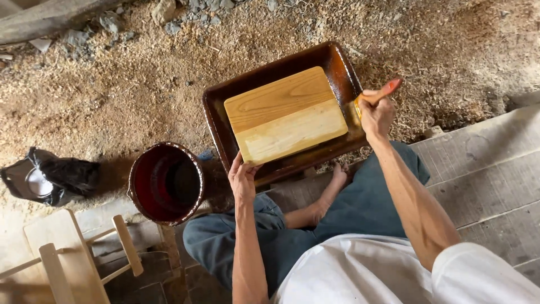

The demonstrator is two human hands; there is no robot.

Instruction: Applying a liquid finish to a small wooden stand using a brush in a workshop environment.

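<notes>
Outdoors, ground (140,95) was covered in sawdust and wood shavings, with grey stone slabs (489,169) at the person's right. Person sat with legs folded, in blue trousers and a white top.

Dark brown tray (216,112) lay on the ground ahead of the knees, wet and glossy inside. Wooden board (284,112) rested flat in the tray, tilted slightly to its edges. Far half of board looked darker and amber, as if coated; near half paler, apparently still bare or only thinly covered. Judged roughly half done on this face; other faces not visible.

Round bucket (166,183) stood left of the tray, its inside dark red-brown. Pale wooden frame piece (62,253) lay at lower left, black bag (53,174) beyond it.

Left hand (243,177) pinched the board's near corner, steadying it. Right hand (376,115) was closed around a brush (379,93) with an orange handle, bristles down at the board's right end
</notes>
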